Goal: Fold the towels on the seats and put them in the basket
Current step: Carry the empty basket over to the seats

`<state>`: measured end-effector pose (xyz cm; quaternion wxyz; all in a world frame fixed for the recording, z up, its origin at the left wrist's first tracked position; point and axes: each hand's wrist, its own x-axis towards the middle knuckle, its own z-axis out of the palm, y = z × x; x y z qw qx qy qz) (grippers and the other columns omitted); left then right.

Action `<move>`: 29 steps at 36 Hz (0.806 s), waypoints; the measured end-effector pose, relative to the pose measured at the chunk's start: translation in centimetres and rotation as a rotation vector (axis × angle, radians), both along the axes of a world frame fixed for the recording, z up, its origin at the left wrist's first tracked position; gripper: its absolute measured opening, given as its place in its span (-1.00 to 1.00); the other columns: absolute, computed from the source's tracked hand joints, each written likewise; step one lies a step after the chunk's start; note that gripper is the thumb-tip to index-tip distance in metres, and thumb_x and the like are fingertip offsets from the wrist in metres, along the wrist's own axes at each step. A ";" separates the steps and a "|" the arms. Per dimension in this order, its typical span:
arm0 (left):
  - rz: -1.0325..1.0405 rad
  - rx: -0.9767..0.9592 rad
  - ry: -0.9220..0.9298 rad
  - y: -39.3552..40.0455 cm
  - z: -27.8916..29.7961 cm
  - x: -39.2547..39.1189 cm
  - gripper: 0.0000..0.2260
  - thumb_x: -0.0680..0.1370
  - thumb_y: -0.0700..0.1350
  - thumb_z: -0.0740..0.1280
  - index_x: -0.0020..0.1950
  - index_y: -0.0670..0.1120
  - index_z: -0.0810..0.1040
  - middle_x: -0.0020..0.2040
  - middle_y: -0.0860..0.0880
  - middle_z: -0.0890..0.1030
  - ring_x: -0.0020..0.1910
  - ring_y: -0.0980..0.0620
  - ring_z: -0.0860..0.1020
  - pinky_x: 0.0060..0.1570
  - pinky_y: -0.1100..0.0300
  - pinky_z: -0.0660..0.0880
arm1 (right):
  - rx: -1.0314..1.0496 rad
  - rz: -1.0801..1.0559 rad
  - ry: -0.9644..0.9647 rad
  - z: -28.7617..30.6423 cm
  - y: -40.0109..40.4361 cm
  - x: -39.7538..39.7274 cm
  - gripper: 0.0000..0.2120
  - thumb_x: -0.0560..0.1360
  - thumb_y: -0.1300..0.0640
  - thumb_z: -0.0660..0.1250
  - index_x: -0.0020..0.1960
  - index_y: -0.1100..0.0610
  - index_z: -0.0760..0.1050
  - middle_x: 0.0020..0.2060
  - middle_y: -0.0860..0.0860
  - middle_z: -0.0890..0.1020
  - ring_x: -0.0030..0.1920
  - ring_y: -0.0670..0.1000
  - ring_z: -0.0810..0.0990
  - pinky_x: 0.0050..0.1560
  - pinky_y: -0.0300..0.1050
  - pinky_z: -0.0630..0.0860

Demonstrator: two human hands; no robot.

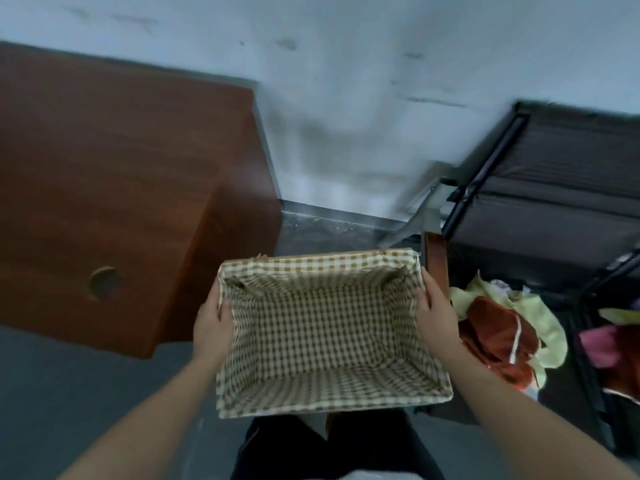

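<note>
The gingham-lined basket (322, 327) is being gripped at its side rims by the left hand (212, 322) and right hand (435, 311). Crumpled towels (502, 327) are being left heaped just right of it

tan-and-white gingham basket (322, 261), reddish-brown desk (114, 174)

Plain room: wooden desk (114, 188), scuffed white wall (346, 98), dark seats (561, 188).

Single head view, looking steeply down and forward, close over basket (329, 327); wall and floor beyond
</note>
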<state>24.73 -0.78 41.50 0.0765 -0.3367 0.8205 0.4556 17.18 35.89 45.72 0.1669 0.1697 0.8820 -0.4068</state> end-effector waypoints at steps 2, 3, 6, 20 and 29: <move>-0.025 -0.001 0.037 0.1 1.9 0.9 -0.56 0.68 -0.03 0.12 0.56 0.17 0.14 0.49 0.06 0.32 0.45 0.03 0.30 0.34 0.15 0.26 | -0.015 -0.031 0.021 1.6 0.3 1.6 -0.57 0.66 0.08 0.11 0.52 -0.09 0.24 0.10 -0.12 0.53 -0.12 -0.11 0.56 -0.14 -0.15 0.49; -0.037 0.007 0.054 0.0 2.8 1.4 -0.56 0.68 -0.02 0.12 0.55 0.19 0.15 0.47 0.08 0.33 0.43 0.05 0.31 0.32 0.16 0.28 | -0.015 -0.048 0.020 2.3 0.5 2.5 -0.58 0.66 0.08 0.11 0.52 -0.10 0.24 0.04 -0.11 0.56 -0.14 -0.06 0.59 -0.24 -0.19 0.48; -0.079 0.014 0.082 -0.1 5.0 3.2 -0.57 0.68 -0.01 0.11 0.55 0.19 0.16 0.38 0.08 0.39 0.35 0.09 0.36 0.19 0.23 0.30 | -0.003 -0.069 0.042 3.5 1.3 5.3 -0.58 0.66 0.07 0.11 0.51 -0.09 0.25 0.08 -0.01 0.62 -0.15 0.04 0.60 -0.30 -0.21 0.43; -0.005 -0.013 0.114 4.0 10.4 12.8 -0.63 0.68 -0.02 0.11 0.51 0.12 0.30 0.46 0.12 0.36 0.43 0.05 0.33 0.34 0.09 0.31 | -0.016 0.020 0.091 6.0 5.2 14.9 -0.58 0.65 0.06 0.13 0.50 -0.07 0.26 -0.05 0.05 0.66 -0.26 -0.03 0.55 -0.19 -0.11 0.49; 0.108 -0.032 0.110 14.8 11.0 17.4 -0.63 0.68 0.00 0.10 0.50 0.14 0.29 0.47 0.09 0.36 0.42 0.00 0.35 0.31 0.05 0.33 | -0.151 0.089 0.069 5.5 14.9 15.3 -0.59 0.65 0.05 0.15 0.49 -0.04 0.30 0.33 -0.02 0.51 0.31 0.01 0.47 0.27 -0.14 0.39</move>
